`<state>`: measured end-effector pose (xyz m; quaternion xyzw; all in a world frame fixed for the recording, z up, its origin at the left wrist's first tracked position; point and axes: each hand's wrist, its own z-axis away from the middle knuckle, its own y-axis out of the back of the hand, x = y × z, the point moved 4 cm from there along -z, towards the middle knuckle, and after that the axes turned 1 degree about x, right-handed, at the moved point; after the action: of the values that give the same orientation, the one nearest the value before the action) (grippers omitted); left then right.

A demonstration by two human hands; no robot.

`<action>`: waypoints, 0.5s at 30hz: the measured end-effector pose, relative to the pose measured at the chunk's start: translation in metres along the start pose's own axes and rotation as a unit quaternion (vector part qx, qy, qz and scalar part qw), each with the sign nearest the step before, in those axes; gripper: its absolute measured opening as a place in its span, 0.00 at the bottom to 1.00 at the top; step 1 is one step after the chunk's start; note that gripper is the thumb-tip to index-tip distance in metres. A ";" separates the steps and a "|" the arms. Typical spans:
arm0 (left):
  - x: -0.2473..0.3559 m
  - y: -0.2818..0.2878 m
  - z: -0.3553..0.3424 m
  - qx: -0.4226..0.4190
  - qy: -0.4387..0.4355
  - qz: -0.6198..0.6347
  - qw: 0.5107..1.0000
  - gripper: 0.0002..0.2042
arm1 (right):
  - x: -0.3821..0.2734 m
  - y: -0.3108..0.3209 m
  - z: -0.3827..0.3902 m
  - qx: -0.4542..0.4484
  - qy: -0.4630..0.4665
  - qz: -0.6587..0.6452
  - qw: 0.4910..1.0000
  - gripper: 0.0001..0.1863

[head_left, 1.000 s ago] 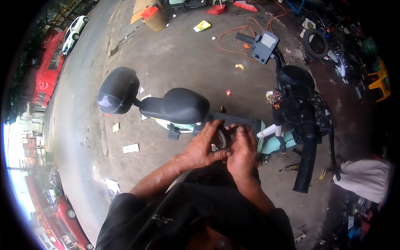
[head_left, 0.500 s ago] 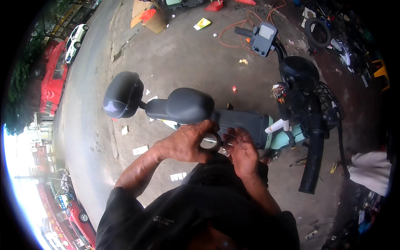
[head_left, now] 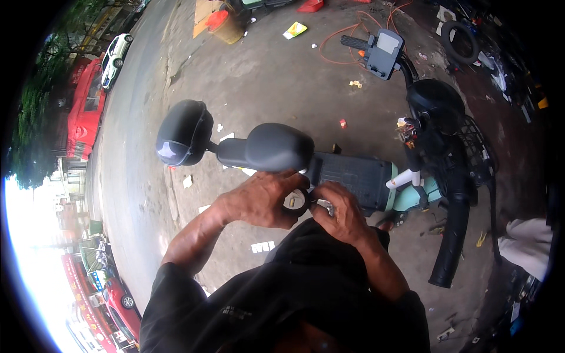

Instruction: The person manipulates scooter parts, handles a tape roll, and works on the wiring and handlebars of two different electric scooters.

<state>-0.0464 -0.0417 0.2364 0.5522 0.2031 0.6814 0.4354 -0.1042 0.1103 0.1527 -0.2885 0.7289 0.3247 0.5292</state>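
My left hand (head_left: 259, 199) is wrapped round a roll of black tape (head_left: 306, 203), its hole facing up, above the near side of an electric scooter. The fingers of my right hand (head_left: 344, 216) are bent in and pressed to the roll's right edge. Any loose tape end is hidden by the fingertips. Just beyond my hands lie the scooter's black seat (head_left: 279, 146) and its dark footboard (head_left: 352, 176). To the right are a white tube (head_left: 404, 177) and a black handlebar grip (head_left: 451, 247).
A rounded dark rear box (head_left: 187, 130) sits behind the seat. A phone holder (head_left: 386, 53) is fixed by the far grip. Beyond are an orange hose (head_left: 329, 60), a tyre (head_left: 460, 42) and a bucket (head_left: 228, 29). Light trousers (head_left: 529, 244) of another person show at right.
My right hand has moved left; its fingers have closed from apart onto the tape roll's edge. My left hand keeps its hold. The whole view has shifted slightly.
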 end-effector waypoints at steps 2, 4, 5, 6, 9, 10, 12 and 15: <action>-0.002 0.001 0.003 0.011 0.001 0.018 1.000 0.26 | 0.003 -0.004 -0.003 -0.008 0.013 0.027 1.000 0.05; -0.011 -0.007 0.009 0.029 -0.002 0.052 0.998 0.27 | 0.005 -0.013 -0.005 -0.016 0.033 0.044 0.998 0.05; -0.016 -0.015 0.012 0.031 0.014 0.058 0.998 0.24 | 0.005 -0.017 -0.004 -0.019 0.046 0.048 0.998 0.05; -0.018 -0.021 0.015 0.044 0.009 0.047 0.998 0.23 | 0.005 -0.022 -0.003 -0.022 0.058 0.053 0.997 0.06; -0.028 -0.036 0.026 0.077 0.012 0.042 0.996 0.19 | 0.013 -0.039 0.002 -0.045 0.021 0.026 0.998 0.07; -0.034 -0.040 0.030 0.087 0.019 0.045 0.995 0.18 | 0.016 -0.045 0.002 -0.059 0.009 0.010 0.998 0.06; -0.055 -0.040 0.032 0.140 0.022 0.089 0.986 0.17 | 0.016 -0.050 -0.002 -0.080 0.002 -0.037 0.996 0.06; -0.174 -0.053 0.046 0.296 0.246 0.030 0.922 0.18 | 0.002 -0.043 -0.015 -0.142 -0.071 -0.269 0.950 0.06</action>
<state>0.0176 -0.1649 0.1097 0.4763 0.4802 0.7172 0.1678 -0.0802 0.0715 0.1474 -0.5224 0.5312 0.2899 0.6008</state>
